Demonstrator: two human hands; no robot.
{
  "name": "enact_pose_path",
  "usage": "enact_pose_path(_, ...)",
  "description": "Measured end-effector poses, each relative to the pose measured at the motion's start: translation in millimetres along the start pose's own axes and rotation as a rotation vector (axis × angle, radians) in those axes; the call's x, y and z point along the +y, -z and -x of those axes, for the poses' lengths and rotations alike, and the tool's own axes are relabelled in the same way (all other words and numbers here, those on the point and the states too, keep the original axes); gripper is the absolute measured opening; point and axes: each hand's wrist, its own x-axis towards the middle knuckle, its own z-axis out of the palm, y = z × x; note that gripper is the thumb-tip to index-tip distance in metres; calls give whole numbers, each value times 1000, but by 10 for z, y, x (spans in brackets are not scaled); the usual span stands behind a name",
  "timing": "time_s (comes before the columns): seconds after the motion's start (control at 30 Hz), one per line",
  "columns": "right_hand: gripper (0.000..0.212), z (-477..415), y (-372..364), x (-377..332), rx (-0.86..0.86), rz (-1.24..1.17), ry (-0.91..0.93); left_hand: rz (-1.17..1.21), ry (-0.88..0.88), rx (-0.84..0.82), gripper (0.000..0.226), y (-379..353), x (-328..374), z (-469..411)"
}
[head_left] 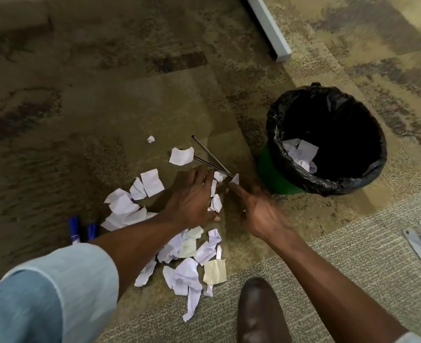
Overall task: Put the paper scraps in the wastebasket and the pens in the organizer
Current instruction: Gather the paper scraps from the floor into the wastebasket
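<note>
Metal pens prob. point up-left.

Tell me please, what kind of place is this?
Probably an office floor. The carpet tiles, a small wastebasket with a black liner, and a grey metal furniture leg suggest it. Paper scraps and blue pens lie scattered.

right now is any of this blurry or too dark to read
Head view: the light blue sleeve is smeared by motion blur; the inside of the black-lined green wastebasket is too dark beyond a few white paper scraps; wide-angle distortion bends the edges.
</note>
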Motion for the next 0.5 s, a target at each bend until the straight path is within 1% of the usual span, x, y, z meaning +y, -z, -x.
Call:
enact_pose_path(0.07, 71, -26, -3, 14, 34, 0, 39, 23, -17, -4, 114, -12, 20, -22)
enact_pose_path(0.13, 59, -50, 1, 27, 63, -20, 58, 72, -28, 6, 106, -25, 49, -43)
enact_pose_path(0.27, 48, -14, -28, 22, 100, -76, 59, 89, -51, 81, 70, -82, 118, 1)
enact_pose_path(0.33, 43, 8, -74, 13, 119, -94, 38, 78, -53, 94, 56, -127, 136, 44)
enact_pose_path(0.5, 32, 39, -198, -22, 175, -111, -3, 144, -38, 125, 44, -191, 108, 119)
